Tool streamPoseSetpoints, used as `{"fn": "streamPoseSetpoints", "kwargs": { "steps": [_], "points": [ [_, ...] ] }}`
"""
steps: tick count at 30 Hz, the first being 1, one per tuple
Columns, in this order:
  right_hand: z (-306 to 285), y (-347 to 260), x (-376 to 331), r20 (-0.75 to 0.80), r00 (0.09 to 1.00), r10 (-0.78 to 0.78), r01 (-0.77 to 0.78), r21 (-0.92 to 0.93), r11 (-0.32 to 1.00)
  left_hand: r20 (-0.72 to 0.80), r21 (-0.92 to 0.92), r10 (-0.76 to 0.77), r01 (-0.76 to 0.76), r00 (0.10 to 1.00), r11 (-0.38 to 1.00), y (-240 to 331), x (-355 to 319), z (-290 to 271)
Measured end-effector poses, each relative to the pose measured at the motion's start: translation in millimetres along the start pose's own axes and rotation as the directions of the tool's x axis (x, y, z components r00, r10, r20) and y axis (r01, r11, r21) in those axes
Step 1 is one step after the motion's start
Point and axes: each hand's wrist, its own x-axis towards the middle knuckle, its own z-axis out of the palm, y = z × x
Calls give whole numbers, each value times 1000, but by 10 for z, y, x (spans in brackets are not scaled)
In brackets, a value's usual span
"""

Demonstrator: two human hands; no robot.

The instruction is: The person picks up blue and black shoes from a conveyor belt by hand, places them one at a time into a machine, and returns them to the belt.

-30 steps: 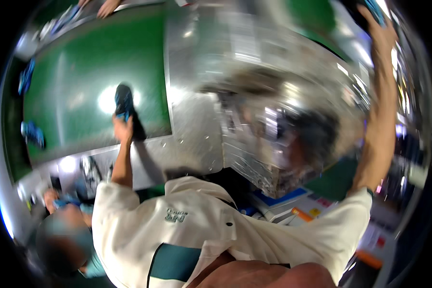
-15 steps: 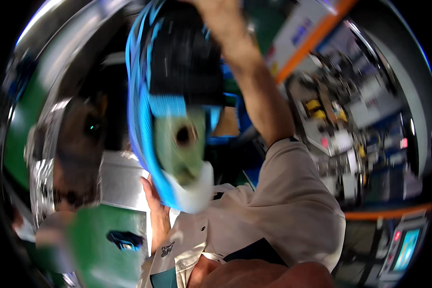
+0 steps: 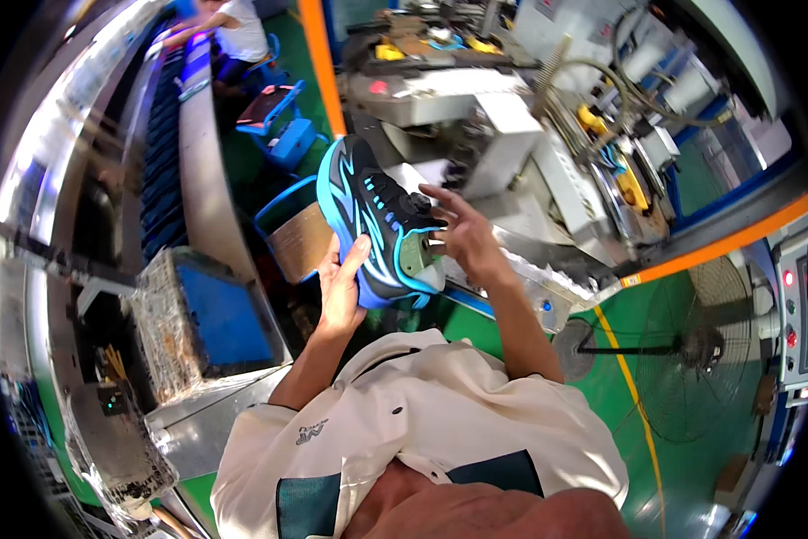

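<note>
A black and bright blue sports shoe (image 3: pixel 365 220) is held up in front of my chest, toe pointing away and heel toward me. A green shoe last (image 3: pixel 413 254) with a pale end fills its opening. My left hand (image 3: pixel 342 287) is closed around the shoe's left side near the heel, thumb pressed on the upper. Beside the collar on the right, my right hand (image 3: pixel 468 238) has its fingers spread. Its fingertips come close to the tongue and the last; whether they touch cannot be told.
A conveyor (image 3: pixel 208 162) runs along the left, with a wrapped box (image 3: pixel 229 310) at its near end. Beyond the shoe stand a wooden-seated stool (image 3: pixel 300 241), a blue chair (image 3: pixel 282 126) and machinery (image 3: pixel 512 135). At right is a fan (image 3: pixel 691 346). Another person (image 3: pixel 240 31) sits far off.
The shoe has moved from close to the camera down toward my chest. My right hand has come from the shoe's far end to beside its collar. The view has swung round and is sharper.
</note>
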Motion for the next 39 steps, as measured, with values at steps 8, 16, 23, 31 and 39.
{"fn": "streamPoseSetpoints", "kwargs": {
  "steps": [8, 16, 23, 31, 39],
  "points": [
    [-1360, -91, -391, -471, 774, -423, 293, -326, 899, 157, 327, -147, 89, 977, 941, -1240, 672, 1161],
    [-2269, -509, -949, -722, 272, -636, 418, -506, 754, 293, 558, -318, 108, 902, 823, -2466, 2331, 1894],
    [-2469, -618, -1074, -772, -57, -634, 138, -635, 760, 128, 942, -127, -81, 984, 325, -3897, 3959, 2174],
    [-3202, -1321, -385, -764, 42, -644, -48, -646, 762, 78, 912, 40, -88, 996, 402, -3648, 4362, 1776],
    [-4315, -1815, 1838, -820, 499, -279, -674, -570, 470, -42, 460, -430, 399, 902, 793, -1434, 2993, 752]
  ]
}}
